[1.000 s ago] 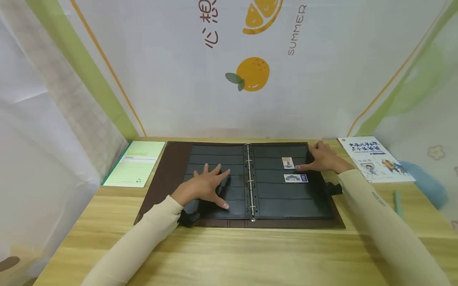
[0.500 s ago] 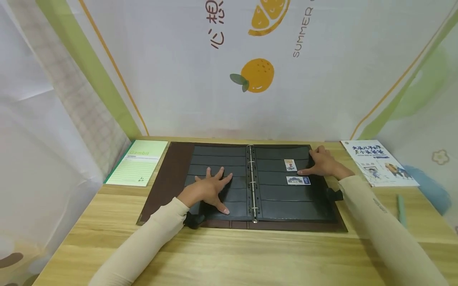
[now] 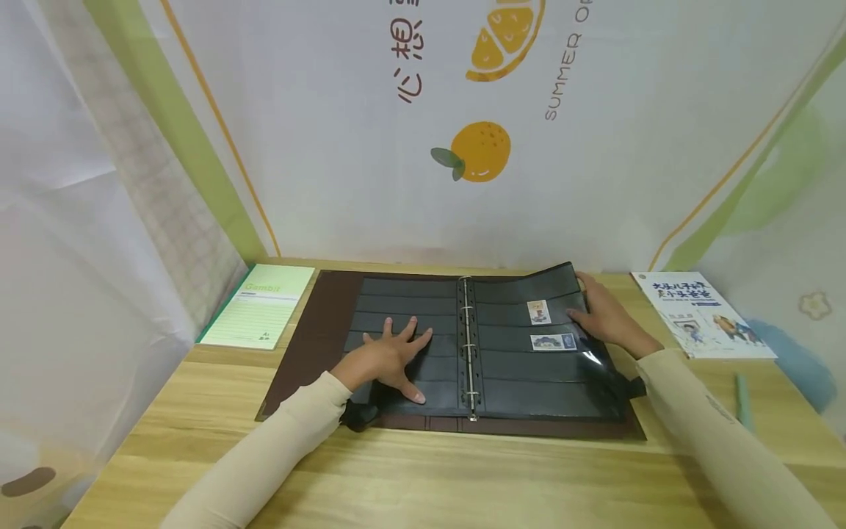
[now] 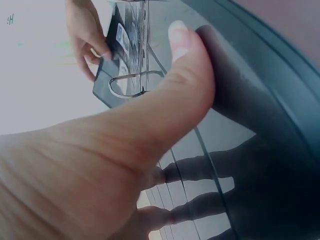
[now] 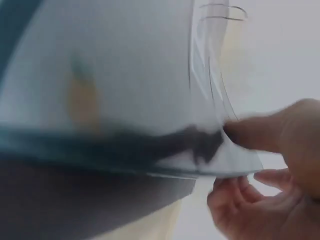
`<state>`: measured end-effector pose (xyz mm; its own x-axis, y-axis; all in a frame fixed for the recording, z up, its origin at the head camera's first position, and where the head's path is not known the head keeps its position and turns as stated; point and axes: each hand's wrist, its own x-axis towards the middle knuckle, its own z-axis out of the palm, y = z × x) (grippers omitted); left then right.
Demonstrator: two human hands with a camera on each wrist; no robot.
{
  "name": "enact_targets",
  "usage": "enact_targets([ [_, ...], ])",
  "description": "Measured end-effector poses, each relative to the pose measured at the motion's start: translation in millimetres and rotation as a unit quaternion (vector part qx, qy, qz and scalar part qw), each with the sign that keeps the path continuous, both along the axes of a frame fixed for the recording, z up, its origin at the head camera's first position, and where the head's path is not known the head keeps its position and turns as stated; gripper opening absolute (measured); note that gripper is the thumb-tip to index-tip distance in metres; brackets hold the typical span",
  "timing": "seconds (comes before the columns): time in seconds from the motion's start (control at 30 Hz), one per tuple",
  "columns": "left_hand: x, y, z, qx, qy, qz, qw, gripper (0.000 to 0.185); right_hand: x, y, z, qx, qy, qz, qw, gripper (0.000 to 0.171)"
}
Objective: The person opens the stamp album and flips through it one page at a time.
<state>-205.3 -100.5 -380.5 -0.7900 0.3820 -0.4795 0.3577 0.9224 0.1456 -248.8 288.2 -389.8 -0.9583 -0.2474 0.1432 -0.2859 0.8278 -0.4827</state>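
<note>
A brown ring binder (image 3: pixel 297 330) lies spread on the table with black pocket pages on both sides of its metal rings (image 3: pixel 470 345). My right hand (image 3: pixel 608 314) pinches the outer edge of the right page (image 3: pixel 522 367), thumb on top and fingers beneath, and its far corner is raised and bent. Two stamps sit in that page's pockets: an upright one (image 3: pixel 538 312) and, below it, a wide one (image 3: pixel 553 342). My left hand (image 3: pixel 386 361) rests with fingers spread on the left page (image 3: pixel 403 301); the left wrist view shows its thumb (image 4: pixel 187 70) lying along the glossy surface.
Left of the binder is a green-edged notepad (image 3: pixel 258 305). A white booklet with cartoon figures (image 3: pixel 703 316) lies at the right, and a thin green stick-like item (image 3: pixel 743 400) lies nearer me. A printed white curtain (image 3: pixel 363 184) hangs behind the table.
My right hand has lifted the right page's outer far corner, which lay flat before, and the page now curves upward. The left hand stays spread on the left page.
</note>
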Motion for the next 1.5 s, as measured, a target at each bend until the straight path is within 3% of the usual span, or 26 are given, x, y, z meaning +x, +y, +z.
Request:
enact_targets([
  [0.1, 1.6, 1, -1.6, -0.001, 0.001, -0.003, 1.0, 0.117, 3.1, 9, 2.4, -0.028, -0.023, 0.018, 0.999, 0.073],
  [0.17, 3.3, 1, -2.0, -0.001, 0.002, -0.003, 1.0, 0.117, 4.2, 17, 3.8, -0.072, -0.072, 0.035, 0.994, 0.073],
  [0.27, 4.3, 1, -2.1, 0.0, 0.001, -0.001, 1.0, 0.117, 5.7, 26, 7.6, -0.14, -0.15, 0.047, 0.978, 0.073],
  [0.37, 3.3, 1, -1.8, -0.001, -0.001, 0.0, 1.0, 0.117, 6.9, 28, 16.0, -0.194, -0.19, 0.04, 0.962, 0.074],
  [0.63, -0.9, 2, -2.3, -0.007, -0.003, 0.0, 1.0, 0.117, 7.5, 17, 48.6, -0.3, -0.184, 0.056, 0.934, 0.073],
  [0.73, -1.6, 1, -2.4, -0.011, -0.002, -0.004, 0.9999, 0.117, 4.2, 9, 60.7, -0.373, -0.195, 0.079, 0.904, 0.074],
  [0.87, -2.3, 0, -2.0, -0.011, -0.003, -0.009, 0.9999, 0.117, 1.7, -1, 76.5, -0.42, -0.2, 0.066, 0.883, 0.075],
  [1.0, -3.1, -1, -1.1, -0.011, -0.004, -0.009, 0.9999, 0.117, 0.1, -10, 87.1, -0.398, -0.19, 0.043, 0.897, 0.072],
  [1.2, -4.9, -3, 1.4, -0.017, 0.007, -0.019, 0.9996, 0.117, -2.1, -20, 96.0, -0.395, -0.18, 0.036, 0.9, 0.071],
  [1.4, -6.2, -1, 2.4, -0.047, 0.025, -0.043, 0.9977, 0.118, -6.3, -41, 108.5, -0.355, -0.14, 0.029, 0.924, 0.069],
  [1.5, -6.7, 0, 2.9, -0.057, 0.023, -0.044, 0.9971, 0.119, -10.5, -55, 117.6, -0.36, -0.141, 0.045, 0.921, 0.068],
])
